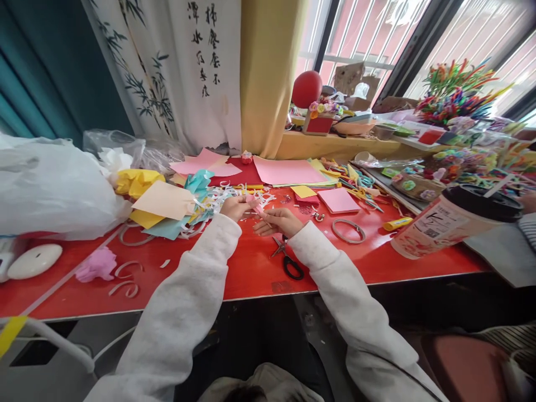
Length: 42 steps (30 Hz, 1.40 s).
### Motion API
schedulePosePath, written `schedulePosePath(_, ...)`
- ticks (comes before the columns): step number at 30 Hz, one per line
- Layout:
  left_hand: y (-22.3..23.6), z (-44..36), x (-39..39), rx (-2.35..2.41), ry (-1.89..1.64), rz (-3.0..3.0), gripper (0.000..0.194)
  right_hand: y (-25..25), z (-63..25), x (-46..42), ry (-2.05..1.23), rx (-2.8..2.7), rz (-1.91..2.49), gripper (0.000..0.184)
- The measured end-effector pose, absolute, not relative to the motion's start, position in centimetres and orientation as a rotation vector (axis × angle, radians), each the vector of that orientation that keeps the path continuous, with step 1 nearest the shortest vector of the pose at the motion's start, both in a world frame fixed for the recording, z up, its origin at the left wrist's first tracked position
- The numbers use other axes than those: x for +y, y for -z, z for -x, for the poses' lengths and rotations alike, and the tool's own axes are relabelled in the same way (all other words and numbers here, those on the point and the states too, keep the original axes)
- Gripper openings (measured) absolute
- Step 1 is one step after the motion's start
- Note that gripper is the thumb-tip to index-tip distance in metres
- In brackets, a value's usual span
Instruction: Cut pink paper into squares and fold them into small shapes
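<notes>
The person's L hand (235,207) is closed in a pinch, thumb & fingers on one end of a small pink paper piece (258,210). The R hand (281,221) pinches the other end, its lower fingers loose. The piece sits btwn the two hands, over the red table (251,273); its exact folds are too small to tell. Main risk: thin paper could tear or crease wrong if the hands pull unevenly, & a slack R grip could let it slip.

Just below the R wrist lie black-handled scissors (293,268), blades apart; a dropped wrist could catch the tips. White paper strips (221,196) are heaped by the L hand, so a dropped bit could get lost in there, or a sleeve could drag some along.

Further R: a pink paper stack (338,200), a ring (348,231), a yellow tube (397,224). Beyond, a lidded drink cup (450,223) stands nr the table edge; a stray R elbow prob. could tip it & soak the paper.
</notes>
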State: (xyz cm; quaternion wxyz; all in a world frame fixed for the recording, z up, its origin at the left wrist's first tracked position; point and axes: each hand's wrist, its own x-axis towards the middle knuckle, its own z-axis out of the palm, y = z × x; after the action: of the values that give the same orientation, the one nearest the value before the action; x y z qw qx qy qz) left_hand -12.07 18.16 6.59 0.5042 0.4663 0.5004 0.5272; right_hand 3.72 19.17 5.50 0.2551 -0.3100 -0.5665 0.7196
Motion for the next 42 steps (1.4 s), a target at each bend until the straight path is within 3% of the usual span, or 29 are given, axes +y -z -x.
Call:
schedulePosePath(14, -6.6, 11.8, 18.0, 1.271, -1.328, -1.190, 0.029, -5.6, -3.1, 18.4, -2.057, -1.561, 0.830, 0.012)
schedulePosePath(21, -6.4, 11.8, 18.3, 1.271, -1.362, -1.129, 0.032, -5.2, -2.4, 18.2, -1.853, -1.570, 0.938, 0.008)
schedulePosePath(27, -6.7, 11.9, 18.1, 1.274, -1.362, -1.105, 0.032, -5.1, -2.6, 18.2, -2.002, -1.594, 0.903, 0.007)
schedulePosePath(37, -7.0, 12.3, 18.3, 1.245, -1.356, -1.078, 0.032, -5.4, -3.0, 18.6, -1.874, -1.502, 0.906, 0.007)
schedulePosePath(42, -7.6, 12.3, 17.9, 1.249, -1.386, -1.161, 0.027, -6.2, -4.5, 19.7, -1.657, -1.373, 0.873, 0.008)
